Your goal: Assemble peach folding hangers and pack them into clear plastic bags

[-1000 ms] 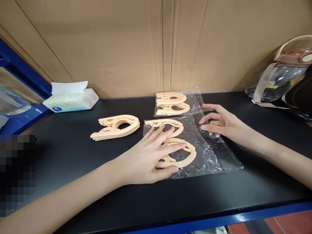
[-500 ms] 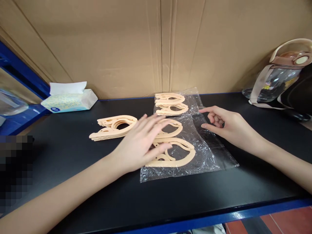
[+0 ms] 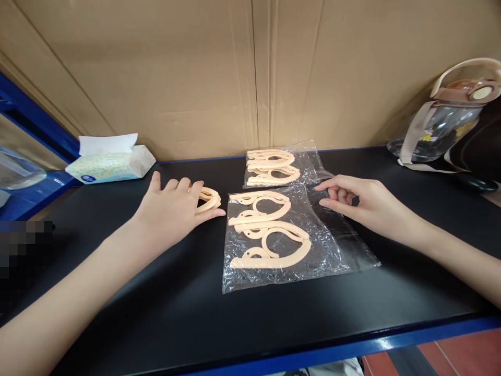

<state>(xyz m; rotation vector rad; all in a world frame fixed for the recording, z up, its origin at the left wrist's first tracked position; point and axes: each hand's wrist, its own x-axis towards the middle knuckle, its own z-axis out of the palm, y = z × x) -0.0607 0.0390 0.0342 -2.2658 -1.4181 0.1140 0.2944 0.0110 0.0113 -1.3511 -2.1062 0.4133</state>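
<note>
My left hand (image 3: 170, 209) lies over a stack of beige folding hangers (image 3: 209, 198) on the black table. Its fingers bend over the far side and its thumb runs along the near side; the palm hides most of the stack. To its right, more folding hangers (image 3: 287, 258) lie flat inside a clear plastic bag (image 3: 329, 256). Behind them is a second clear bag (image 3: 307, 156) with further beige hangers (image 3: 274, 169). My right hand (image 3: 354, 198) hovers by the bags' right side, thumb and index finger apart, other fingers curled, nothing visible between them.
A tissue pack (image 3: 111, 162) sits at the back left, beside a blue frame (image 3: 43, 115). At the back right stands a clear water bottle (image 3: 450, 125) with a strap. A brown cardboard wall (image 3: 176, 78) closes off the back of the black table (image 3: 274, 318).
My left hand has moved left from above the bagged hangers onto the loose stack. My right thumb and index finger have come slightly closer together.
</note>
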